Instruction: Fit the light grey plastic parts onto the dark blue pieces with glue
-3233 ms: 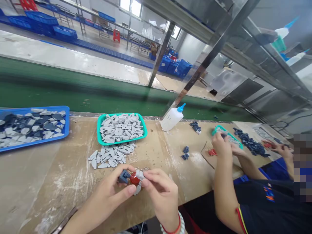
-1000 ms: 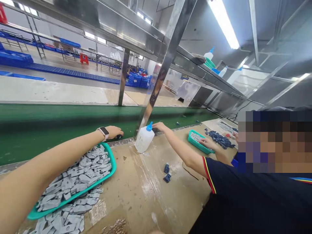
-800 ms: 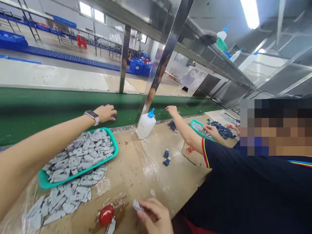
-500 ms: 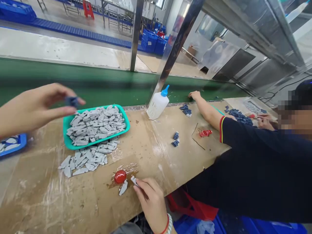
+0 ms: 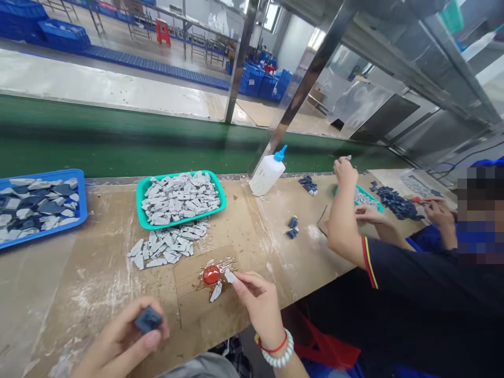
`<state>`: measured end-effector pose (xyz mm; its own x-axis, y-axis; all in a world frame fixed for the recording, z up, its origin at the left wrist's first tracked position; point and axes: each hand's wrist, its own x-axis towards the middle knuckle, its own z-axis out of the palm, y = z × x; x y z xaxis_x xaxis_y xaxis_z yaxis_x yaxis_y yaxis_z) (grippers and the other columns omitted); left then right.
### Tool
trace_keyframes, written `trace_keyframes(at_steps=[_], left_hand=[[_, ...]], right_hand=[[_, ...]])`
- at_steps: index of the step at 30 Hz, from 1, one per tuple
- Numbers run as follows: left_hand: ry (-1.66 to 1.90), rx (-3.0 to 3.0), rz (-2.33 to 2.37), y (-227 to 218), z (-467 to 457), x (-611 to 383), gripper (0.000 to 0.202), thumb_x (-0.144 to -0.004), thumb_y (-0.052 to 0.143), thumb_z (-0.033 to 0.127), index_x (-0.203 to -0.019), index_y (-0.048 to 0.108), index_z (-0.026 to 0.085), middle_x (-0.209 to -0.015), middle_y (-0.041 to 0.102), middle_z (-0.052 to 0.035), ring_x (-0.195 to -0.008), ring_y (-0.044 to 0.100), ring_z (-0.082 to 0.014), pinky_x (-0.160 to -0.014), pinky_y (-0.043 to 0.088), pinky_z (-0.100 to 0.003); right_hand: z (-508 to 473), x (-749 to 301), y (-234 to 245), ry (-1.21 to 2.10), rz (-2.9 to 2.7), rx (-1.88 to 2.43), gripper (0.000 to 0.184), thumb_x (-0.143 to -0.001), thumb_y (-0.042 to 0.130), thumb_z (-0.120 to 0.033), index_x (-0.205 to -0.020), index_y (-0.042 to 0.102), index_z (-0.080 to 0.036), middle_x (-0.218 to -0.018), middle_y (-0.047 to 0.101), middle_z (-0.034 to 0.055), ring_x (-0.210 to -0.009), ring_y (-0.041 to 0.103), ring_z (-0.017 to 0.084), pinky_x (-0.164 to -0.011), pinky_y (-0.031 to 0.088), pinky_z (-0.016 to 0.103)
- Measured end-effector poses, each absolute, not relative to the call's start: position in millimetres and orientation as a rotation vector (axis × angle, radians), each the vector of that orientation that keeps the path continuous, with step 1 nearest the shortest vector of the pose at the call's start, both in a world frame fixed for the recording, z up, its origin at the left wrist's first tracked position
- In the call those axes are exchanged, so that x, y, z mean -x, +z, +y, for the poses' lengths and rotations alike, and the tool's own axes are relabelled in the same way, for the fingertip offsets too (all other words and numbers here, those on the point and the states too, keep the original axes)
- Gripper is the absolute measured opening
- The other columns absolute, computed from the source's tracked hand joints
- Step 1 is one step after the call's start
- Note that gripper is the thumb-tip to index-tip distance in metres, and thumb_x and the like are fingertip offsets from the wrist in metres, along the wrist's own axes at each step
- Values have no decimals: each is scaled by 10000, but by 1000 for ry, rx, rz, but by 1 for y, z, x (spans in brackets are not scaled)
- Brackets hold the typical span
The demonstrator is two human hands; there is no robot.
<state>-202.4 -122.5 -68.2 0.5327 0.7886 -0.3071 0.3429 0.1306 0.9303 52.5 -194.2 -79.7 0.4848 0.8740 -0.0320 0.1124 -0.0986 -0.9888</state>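
Observation:
My left hand (image 5: 118, 341) is at the near table edge, its fingers pinched on a small dark blue plastic part (image 5: 148, 318). My right hand (image 5: 260, 304) pinches a small light grey piece (image 5: 230, 275) beside a red glue cap (image 5: 211, 274). Another grey piece (image 5: 216, 292) lies just below the cap. A teal tray (image 5: 142, 208) heaped with grey pieces stands behind, with a loose pile of grey pieces (image 5: 165, 247) in front of it.
A blue tray (image 5: 81, 202) of mixed grey and blue parts sits at left. A white glue bottle (image 5: 266, 173) stands by the green conveyor belt (image 5: 118, 147). A co-worker's arm (image 5: 342, 210) reaches over the table at right, near loose blue parts (image 5: 292, 227) and another teal tray (image 5: 364, 197).
My left hand reached out to the belt, came back holding a dark blue part, and now sits low near me. My right hand stayed by the red cap with its grey piece.

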Motion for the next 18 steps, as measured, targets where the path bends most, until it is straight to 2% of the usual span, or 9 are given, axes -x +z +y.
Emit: trace_keyframes(at_steps=[3,6,10,14,18], left_hand=[[378,-1459,980,-52,-117,161,330,-850,537,602,-1105,554,393,-925,621,-13,-870,594,-242,-812,485,-361],[391,-1507,838,-42,-109,138,310,-891,518,561,-1107,552,341,-1069,590,-13,-1012,541,-225,-897,446,-314],[492,-1502,759,-36,-107,129,287,-903,538,527,-1110,548,329,-1054,590,10,-991,541,-194,-868,426,-270],[545,-1525,753,-33,-110,127,237,-938,498,497,-1090,559,326,-1018,609,23,-978,571,-180,-853,421,-262],[580,-1594,854,-30,-115,121,199,-974,431,457,-1044,573,336,-1037,627,28,-1013,577,-178,-887,422,-265]], right_hand=[[-188,-48,-65,955,-732,1323,159,-798,732,-343,-877,776,-213,-750,683,32,-513,602,117,-491,532,250],[-185,-38,-45,815,-893,1270,122,-799,734,-234,-910,781,-251,-821,696,40,-624,664,147,-568,577,263],[-183,-25,-27,493,-1198,1314,261,-806,700,-97,-974,772,-283,-827,700,45,-744,685,170,-645,597,263],[-179,-18,-30,435,-1282,1269,328,-820,685,-76,-1043,747,-309,-836,692,42,-741,687,170,-636,605,266],[-180,-12,-35,349,-1440,1296,314,-855,637,-70,-1052,742,-291,-802,679,54,-696,661,167,-605,581,276]])
